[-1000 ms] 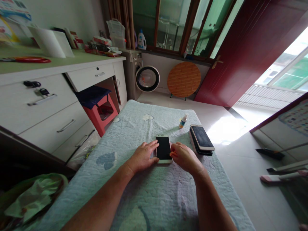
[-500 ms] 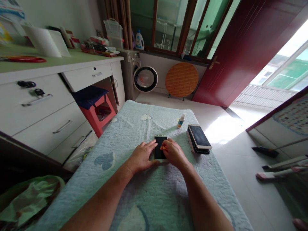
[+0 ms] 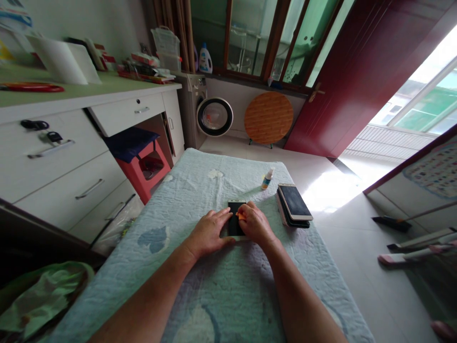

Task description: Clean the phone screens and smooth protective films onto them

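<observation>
A smartphone (image 3: pixel 233 227) with a dark screen and pale frame lies face up on the cloth-covered table. My left hand (image 3: pixel 211 229) grips it along its left side, fingertips at the upper left edge and thumb at the bottom corner. My right hand (image 3: pixel 256 223) is closed around a small orange cloth (image 3: pixel 242 216), pressed against the screen; most of the cloth is hidden in the fingers. Farther off stands a small spray bottle (image 3: pixel 266 180) with a white top. To the right sits a stack of phones (image 3: pixel 295 202), the top one gold-framed.
A pale blue quilted cover (image 3: pixel 200 181) spreads over the table. On the left are white drawers (image 3: pixel 64 181) and a red stool (image 3: pixel 153 169). Behind stand a washing machine (image 3: pixel 191 109) with its door open and a round wooden tabletop (image 3: pixel 268 118). A red door (image 3: pixel 332 85) is at right.
My right hand has shifted slightly on the screen, and more of the orange cloth shows. My left hand keeps its place on the phone. The whole view has moved a little.
</observation>
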`<state>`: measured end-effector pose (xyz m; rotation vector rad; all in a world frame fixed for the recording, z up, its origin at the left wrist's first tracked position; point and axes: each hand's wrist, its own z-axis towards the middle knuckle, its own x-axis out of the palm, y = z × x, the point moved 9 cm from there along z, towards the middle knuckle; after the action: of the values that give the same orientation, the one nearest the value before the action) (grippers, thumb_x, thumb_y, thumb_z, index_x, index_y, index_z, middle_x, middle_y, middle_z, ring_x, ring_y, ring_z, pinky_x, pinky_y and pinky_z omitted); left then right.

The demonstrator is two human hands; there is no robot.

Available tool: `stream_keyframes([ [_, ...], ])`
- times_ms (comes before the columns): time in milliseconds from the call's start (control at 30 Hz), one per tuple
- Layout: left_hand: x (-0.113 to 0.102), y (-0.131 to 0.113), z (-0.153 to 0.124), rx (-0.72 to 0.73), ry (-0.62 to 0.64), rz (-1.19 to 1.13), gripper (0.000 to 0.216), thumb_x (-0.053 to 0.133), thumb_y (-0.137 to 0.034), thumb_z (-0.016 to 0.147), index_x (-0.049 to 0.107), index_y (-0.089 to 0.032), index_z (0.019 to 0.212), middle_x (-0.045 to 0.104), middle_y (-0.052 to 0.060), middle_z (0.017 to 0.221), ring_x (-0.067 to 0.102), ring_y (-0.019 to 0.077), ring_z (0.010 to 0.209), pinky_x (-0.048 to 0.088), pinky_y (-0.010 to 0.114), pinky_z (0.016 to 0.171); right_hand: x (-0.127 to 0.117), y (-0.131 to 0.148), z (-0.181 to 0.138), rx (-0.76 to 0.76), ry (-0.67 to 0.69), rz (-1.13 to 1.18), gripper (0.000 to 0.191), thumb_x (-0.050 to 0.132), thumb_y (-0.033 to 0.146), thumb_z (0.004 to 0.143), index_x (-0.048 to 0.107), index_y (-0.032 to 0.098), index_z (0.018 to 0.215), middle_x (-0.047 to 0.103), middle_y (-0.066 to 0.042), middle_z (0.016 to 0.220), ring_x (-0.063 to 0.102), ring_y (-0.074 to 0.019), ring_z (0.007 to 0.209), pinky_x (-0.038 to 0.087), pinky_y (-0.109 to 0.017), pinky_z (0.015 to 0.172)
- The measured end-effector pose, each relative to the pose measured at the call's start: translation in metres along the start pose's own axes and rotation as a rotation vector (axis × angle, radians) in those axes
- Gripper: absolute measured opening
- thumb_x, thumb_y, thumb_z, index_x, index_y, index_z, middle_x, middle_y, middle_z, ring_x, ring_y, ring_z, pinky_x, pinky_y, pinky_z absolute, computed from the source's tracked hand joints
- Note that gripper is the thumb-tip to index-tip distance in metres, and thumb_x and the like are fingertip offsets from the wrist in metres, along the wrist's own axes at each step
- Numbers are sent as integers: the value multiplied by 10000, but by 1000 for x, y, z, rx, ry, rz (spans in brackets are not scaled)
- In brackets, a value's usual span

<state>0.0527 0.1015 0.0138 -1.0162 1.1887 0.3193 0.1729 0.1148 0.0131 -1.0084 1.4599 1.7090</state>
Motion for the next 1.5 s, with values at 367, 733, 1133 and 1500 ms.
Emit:
stream_keyframes([
  [367, 2, 1, 0, 31, -26, 20, 702, 662, -596, 758, 519, -190, 1313, 473, 119, 1443, 486, 304, 1254, 350, 394, 1073, -2, 16, -7, -51, 16, -16, 104, 504, 151, 806, 588, 198, 845, 547, -10, 865, 517, -126, 751, 344, -225, 675],
  [733, 4, 2, 0, 46, -24, 14, 748, 672, -612, 738, 513, -167, 1318, 461, 136, 1450, 476, 316, 1265, 334, 398, 1084, -1, 16, -7, -43, 13, -35, 98, 512, 152, 800, 580, 202, 848, 549, -13, 878, 518, -127, 742, 344, -223, 662],
  [1133, 3, 3, 0, 54, -33, -6, 747, 679, -620, 731, 522, -173, 1310, 477, 139, 1436, 495, 324, 1247, 354, 412, 1073, 0, 17, -7, -55, 28, -55, 89, 512, 172, 826, 594, 205, 833, 558, -7, 856, 522, -123, 736, 327, -222, 644],
  [1500, 3, 4, 1, 53, -42, -12, 751, 679, -626, 727, 515, -192, 1318, 480, 130, 1436, 497, 316, 1250, 350, 410, 1077, 0, 17, -7, -48, 27, -54, 99, 525, 154, 802, 595, 209, 845, 561, -10, 861, 528, -129, 752, 335, -221, 657],
])
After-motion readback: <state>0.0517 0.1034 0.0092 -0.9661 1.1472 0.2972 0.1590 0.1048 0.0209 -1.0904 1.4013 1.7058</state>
